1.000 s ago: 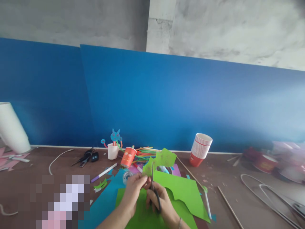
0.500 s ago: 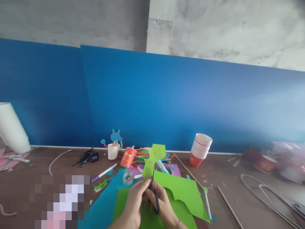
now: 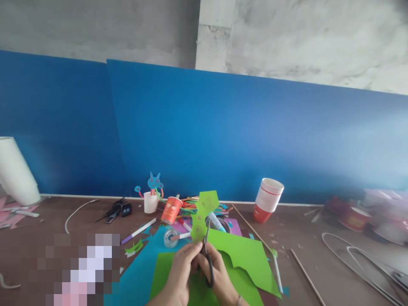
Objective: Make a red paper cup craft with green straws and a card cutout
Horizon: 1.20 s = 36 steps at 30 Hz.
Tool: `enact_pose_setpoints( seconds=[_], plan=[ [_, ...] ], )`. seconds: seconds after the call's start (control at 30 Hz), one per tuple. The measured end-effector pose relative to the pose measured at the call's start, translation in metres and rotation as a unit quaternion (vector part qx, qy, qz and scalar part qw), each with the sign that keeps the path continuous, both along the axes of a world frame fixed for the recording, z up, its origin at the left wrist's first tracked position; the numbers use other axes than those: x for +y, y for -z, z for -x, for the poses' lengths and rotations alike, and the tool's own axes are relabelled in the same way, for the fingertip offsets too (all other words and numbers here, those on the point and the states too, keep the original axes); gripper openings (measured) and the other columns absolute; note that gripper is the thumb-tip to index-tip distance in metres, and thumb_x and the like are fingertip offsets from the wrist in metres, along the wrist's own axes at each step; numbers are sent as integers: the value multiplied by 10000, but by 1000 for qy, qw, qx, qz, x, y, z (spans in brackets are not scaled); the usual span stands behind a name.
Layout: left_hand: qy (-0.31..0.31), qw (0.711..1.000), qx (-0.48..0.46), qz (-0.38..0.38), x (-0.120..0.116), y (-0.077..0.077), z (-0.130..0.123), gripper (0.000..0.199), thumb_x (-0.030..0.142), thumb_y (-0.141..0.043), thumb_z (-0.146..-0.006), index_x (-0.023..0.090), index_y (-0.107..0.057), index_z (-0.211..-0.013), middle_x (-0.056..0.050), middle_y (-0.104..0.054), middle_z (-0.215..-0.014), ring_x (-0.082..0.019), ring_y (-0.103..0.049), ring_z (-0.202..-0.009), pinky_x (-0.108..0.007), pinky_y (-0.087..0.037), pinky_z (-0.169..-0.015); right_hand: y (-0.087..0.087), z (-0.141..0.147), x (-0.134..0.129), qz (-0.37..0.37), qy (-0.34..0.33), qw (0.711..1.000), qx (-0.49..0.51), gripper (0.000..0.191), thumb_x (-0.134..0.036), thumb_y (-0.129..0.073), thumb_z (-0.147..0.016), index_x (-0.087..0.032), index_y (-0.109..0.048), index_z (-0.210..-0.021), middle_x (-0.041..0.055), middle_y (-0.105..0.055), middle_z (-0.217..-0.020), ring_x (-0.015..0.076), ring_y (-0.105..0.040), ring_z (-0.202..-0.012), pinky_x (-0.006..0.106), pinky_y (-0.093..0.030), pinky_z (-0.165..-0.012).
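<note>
Scissors (image 3: 205, 243) above littered brown table (image 3: 296, 231); blue panel (image 3: 255, 136), grey wall (image 3: 302, 46) behind.

Paper (image 3: 199, 217): was green, irregularly cut, faintly drawn on, held up.
Scissors (image 3: 208, 260): were black-handled, pointing upward beside the paper.
</note>
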<state>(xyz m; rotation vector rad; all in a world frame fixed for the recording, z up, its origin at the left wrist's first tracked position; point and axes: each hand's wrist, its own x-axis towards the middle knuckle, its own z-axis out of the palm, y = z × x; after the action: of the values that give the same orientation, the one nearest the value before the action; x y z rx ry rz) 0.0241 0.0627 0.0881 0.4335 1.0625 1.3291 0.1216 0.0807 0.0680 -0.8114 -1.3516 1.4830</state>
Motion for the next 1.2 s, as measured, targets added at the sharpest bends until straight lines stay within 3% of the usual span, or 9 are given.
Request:
enact_pose_setpoints(
  seconds=[0.33, 0.6, 0.87, 1.07, 1.2],
  plan=[
    [9, 1000, -7, 4, 0, -2, -1, 365, 441, -824, -517, 173, -608, -641, 39, -549, -500, -108, -504, -438, -212, -316, -421, 6, 0, 1, -5, 3, 1000, 10, 393, -539, -707, -732, -177, -594, -836, -21, -538, -636, 117, -463, -547, 216, -394, -506],
    [12, 999, 31, -16, 1, -8, 3, 313, 432, -786, -558, 165, -646, -641, 46, -514, -465, -103, -469, -413, -214, -324, -407, -1, 0, 1, 5, 5, 1000, -18, 395, -549, -699, -724, -183, -556, -762, -58, -480, -550, 81, -418, -435, 191, -320, -403],
    [-46, 986, 142, -80, 6, -19, 13, 236, 417, -741, -588, 196, -675, -640, -15, -687, -666, -207, -626, -712, -277, -461, -667, 6, -1, 5, 13, -6, 999, -31, 390, -531, -698, -719, -197, -497, -704, -72, -455, -523, 69, -396, -414, 184, -317, -390],
    [-57, 973, 198, -101, 10, -16, 18, 237, 422, -710, -643, 199, -636, -613, 4, -637, -610, -198, -589, -682, -278, -424, -678, 3, 0, 3, 44, -29, 997, -56, 418, -555, -702, -690, -195, -490, -713, -88, -437, -475, 60, -396, -363, 171, -293, -346],
    [-31, 968, 215, -122, 13, -17, 21, 217, 399, -666, -698, 199, -634, -619, 5, -627, -621, -191, -563, -687, -278, -406, -700, 0, 0, 2, 52, -34, 996, -62, 432, -562, -713, -666, -188, -501, -711, -94, -436, -446, 57, -398, -339, 167, -293, -332]
  ],
)
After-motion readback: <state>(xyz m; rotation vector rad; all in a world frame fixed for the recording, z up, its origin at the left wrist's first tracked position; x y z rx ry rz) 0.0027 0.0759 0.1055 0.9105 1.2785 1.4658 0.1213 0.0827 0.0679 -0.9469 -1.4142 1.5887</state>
